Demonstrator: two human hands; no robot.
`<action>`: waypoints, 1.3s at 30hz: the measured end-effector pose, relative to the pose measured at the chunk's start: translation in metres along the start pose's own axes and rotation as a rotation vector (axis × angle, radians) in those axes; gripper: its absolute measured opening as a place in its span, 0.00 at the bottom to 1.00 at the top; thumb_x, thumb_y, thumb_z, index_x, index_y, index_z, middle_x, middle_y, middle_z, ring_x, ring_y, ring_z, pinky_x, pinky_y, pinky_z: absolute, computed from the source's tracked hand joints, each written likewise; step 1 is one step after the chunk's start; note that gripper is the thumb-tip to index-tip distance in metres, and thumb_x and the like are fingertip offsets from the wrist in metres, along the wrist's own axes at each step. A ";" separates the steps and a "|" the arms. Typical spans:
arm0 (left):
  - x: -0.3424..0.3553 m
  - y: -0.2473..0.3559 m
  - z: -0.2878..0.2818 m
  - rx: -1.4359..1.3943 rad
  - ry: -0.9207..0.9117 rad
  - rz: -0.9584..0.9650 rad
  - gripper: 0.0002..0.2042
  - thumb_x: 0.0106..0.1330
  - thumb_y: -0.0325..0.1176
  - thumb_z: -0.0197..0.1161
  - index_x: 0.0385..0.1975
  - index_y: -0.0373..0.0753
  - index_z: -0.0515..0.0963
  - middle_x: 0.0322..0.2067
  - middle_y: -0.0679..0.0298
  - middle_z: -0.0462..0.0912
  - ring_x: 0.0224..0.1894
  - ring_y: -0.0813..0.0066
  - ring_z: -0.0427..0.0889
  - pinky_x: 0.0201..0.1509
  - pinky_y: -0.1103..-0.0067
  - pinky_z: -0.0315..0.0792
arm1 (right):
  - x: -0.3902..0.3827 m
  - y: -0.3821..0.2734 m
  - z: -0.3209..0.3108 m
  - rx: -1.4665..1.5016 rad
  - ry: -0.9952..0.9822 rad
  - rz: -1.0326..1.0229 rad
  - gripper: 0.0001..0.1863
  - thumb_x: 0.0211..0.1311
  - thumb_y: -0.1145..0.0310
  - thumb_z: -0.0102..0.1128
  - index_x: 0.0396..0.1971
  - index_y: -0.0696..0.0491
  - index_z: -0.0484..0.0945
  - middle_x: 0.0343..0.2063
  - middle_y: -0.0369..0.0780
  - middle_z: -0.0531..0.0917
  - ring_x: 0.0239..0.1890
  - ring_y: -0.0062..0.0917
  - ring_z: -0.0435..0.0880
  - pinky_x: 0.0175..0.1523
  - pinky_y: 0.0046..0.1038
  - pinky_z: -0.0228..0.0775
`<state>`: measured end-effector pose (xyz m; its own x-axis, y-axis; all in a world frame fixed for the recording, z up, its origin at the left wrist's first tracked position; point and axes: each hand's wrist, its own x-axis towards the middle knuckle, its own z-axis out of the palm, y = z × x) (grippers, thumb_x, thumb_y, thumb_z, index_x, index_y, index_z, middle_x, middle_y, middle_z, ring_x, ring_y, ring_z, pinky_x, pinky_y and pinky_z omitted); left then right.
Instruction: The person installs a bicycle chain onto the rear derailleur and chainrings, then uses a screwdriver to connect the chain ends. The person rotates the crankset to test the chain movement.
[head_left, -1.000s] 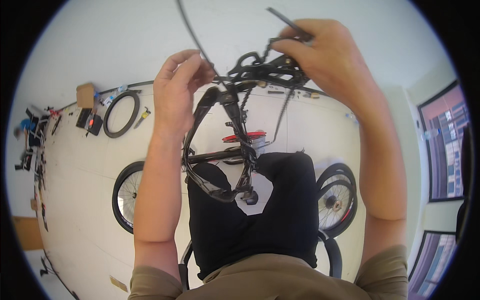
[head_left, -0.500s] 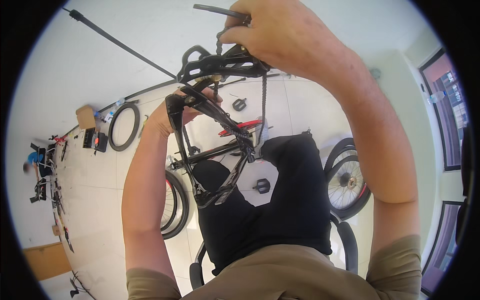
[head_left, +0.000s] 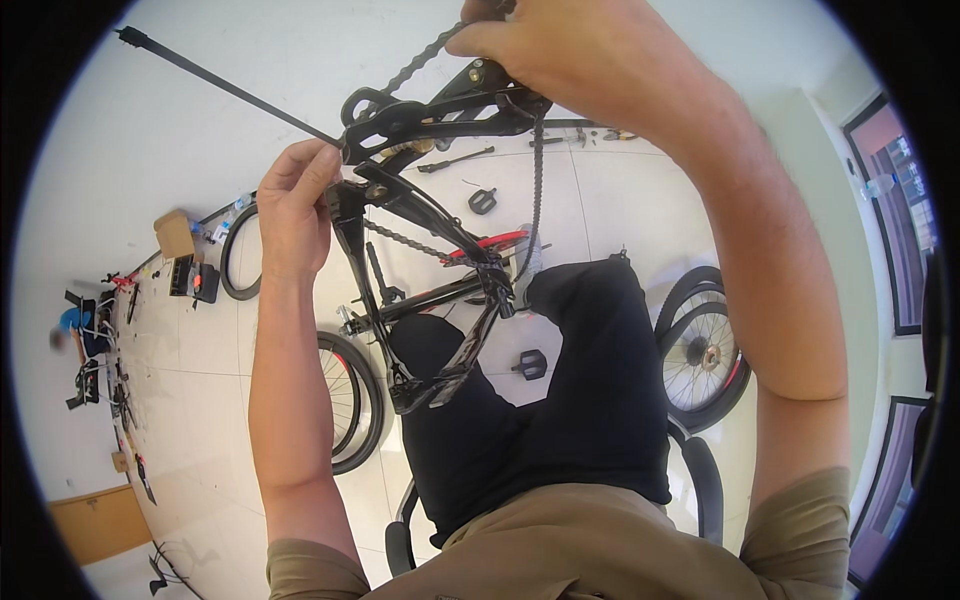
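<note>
A glossy black bicycle frame [head_left: 455, 215] stands tilted over my lap, its lower end by my left thigh. At the upper edge my right hand [head_left: 580, 45] pinches a dark bicycle chain [head_left: 415, 68], its fingertips partly cut off. From there the chain slants down left behind the frame's upper bracket [head_left: 440, 118]; another stretch hangs below my right hand and a third runs inside the frame. My left hand [head_left: 300, 200] is closed, thumb against fingers, beside the frame's upper left corner; what it pinches is hidden. Near its fingertips a long thin black rod [head_left: 230, 88] slants up left.
Wheels lie left [head_left: 350, 405] and right [head_left: 703, 350] of my legs. Pedals [head_left: 482, 201] [head_left: 530, 365] and scattered tools [head_left: 585, 137] are on the tiled floor. A tyre [head_left: 240, 260], a toolbox [head_left: 193, 280] and, farther left, a person [head_left: 72, 320] are near the wall.
My left hand has moved up and left from behind the frame to its outer corner. The chain at my right hand now stretches slantwise; a dark bar seen there earlier is out of view.
</note>
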<state>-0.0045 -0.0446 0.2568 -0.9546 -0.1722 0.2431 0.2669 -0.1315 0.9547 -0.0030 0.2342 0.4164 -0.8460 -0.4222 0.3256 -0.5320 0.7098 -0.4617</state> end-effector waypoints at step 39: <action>-0.030 -0.008 0.011 -0.076 0.285 -0.120 0.13 0.66 0.34 0.54 0.45 0.35 0.78 0.31 0.60 0.82 0.26 0.77 0.79 0.23 0.85 0.68 | -0.097 0.161 0.262 0.646 0.027 0.361 0.12 0.56 0.66 0.62 0.36 0.59 0.81 0.29 0.50 0.84 0.31 0.44 0.83 0.40 0.35 0.75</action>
<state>0.0201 -0.0273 0.2436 -0.9069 -0.4167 0.0617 0.1744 -0.2380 0.9555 -0.0162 0.2412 0.0943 -0.9756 -0.2052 0.0775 -0.1427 0.3255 -0.9347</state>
